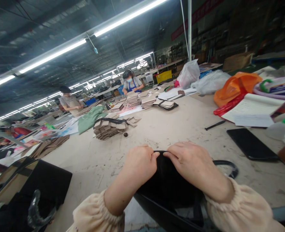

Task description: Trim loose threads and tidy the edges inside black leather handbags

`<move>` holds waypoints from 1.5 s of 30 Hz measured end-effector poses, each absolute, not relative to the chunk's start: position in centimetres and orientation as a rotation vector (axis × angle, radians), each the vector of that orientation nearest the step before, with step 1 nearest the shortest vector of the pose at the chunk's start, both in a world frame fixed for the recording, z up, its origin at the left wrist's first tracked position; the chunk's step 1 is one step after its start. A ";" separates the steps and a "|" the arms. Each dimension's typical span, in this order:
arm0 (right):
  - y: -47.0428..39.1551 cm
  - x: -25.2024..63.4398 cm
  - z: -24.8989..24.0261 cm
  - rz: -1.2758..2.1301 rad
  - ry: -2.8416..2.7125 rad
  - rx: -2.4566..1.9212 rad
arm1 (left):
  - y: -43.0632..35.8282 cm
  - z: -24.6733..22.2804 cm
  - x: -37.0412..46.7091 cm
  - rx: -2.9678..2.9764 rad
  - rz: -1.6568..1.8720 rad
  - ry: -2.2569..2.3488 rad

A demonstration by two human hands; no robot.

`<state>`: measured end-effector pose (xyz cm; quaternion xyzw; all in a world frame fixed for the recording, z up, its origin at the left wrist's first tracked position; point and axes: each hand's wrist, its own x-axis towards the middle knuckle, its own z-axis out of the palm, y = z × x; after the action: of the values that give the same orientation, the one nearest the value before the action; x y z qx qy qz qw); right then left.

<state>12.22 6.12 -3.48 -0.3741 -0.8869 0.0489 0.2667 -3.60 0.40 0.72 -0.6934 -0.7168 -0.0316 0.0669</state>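
A black bag (171,187) stands at the front edge of the table, its opening facing me. My left hand (142,161) pinches the bag's far top rim, thumb on the inner side. Close beside it, my right hand (187,158) grips the same rim, with only a small gap between the two thumbs. Most of the fingers are hidden behind the rim. A black looped handle (230,167) sticks out past my right wrist and rests over the table.
On the table (176,129) lie a phone (252,144), a pen (215,125), an open notebook (252,109) and a pile of brown pieces (106,129). Black bags (53,174) stand at the left. Two co-workers (131,82) work farther back.
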 end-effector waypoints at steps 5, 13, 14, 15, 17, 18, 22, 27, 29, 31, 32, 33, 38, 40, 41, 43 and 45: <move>5.8 12.2 -3.2 0.070 -2.401 -0.946 | 0.3 0.6 -3.5 -2.093 -0.079 -2.159; 5.1 11.3 -3.3 0.131 -2.354 -0.912 | -0.5 1.5 -4.3 -2.286 -0.152 -2.197; 5.1 11.3 -3.4 0.144 -2.351 -0.920 | -0.8 1.7 -4.5 -2.341 -0.180 -2.219; 5.0 11.3 -3.4 0.156 -2.350 -0.924 | -1.1 1.9 -4.6 -2.387 -0.216 -2.241; 4.9 11.4 -3.4 0.175 -2.349 -0.927 | -1.6 2.2 -4.7 -2.435 -0.301 -2.278; 4.9 11.5 -3.3 0.181 -2.350 -0.927 | -1.8 2.3 -4.7 -2.445 -0.344 -2.295; 5.0 11.8 -3.2 0.162 -2.345 -0.962 | -2.2 2.5 -5.0 -2.376 -0.525 -2.415; 5.8 12.3 -3.3 0.096 -2.307 -1.039 | -2.3 2.6 -5.2 -2.277 -0.515 -2.449; 6.0 12.4 -3.4 0.079 -2.299 -1.038 | -2.1 2.4 -5.1 -2.273 -0.497 -2.444; 6.0 12.5 -3.5 0.067 -2.301 -1.029 | -1.9 2.2 -5.0 -2.238 -0.520 -2.432; 6.0 12.5 -3.5 0.062 -2.303 -1.029 | -1.7 2.1 -4.9 -2.222 -0.536 -2.422; 6.0 12.5 -3.5 0.056 -2.305 -1.032 | -1.4 2.0 -4.9 -2.219 -0.544 -2.409; 6.2 12.5 -3.5 0.023 -2.296 -1.037 | 0.0 1.8 -5.3 -2.278 -0.525 -2.346; 6.3 12.4 -3.6 0.016 -2.289 -1.035 | 0.5 1.7 -5.6 -2.253 -0.530 -2.324; 6.4 12.4 -3.6 0.016 -2.288 -1.037 | 0.6 1.7 -5.6 -2.241 -0.526 -2.315; 6.5 12.3 -3.6 0.025 -2.295 -1.050 | 0.9 1.6 -5.8 -2.229 -0.485 -2.300; 6.5 12.3 -3.6 0.037 -2.303 -1.070 | 0.9 1.4 -5.8 -2.217 -0.421 -2.281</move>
<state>12.30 6.53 -3.63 -0.4023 -0.8660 0.0140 0.2965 -5.78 0.95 1.44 -0.6905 -0.7105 -0.1312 -0.0337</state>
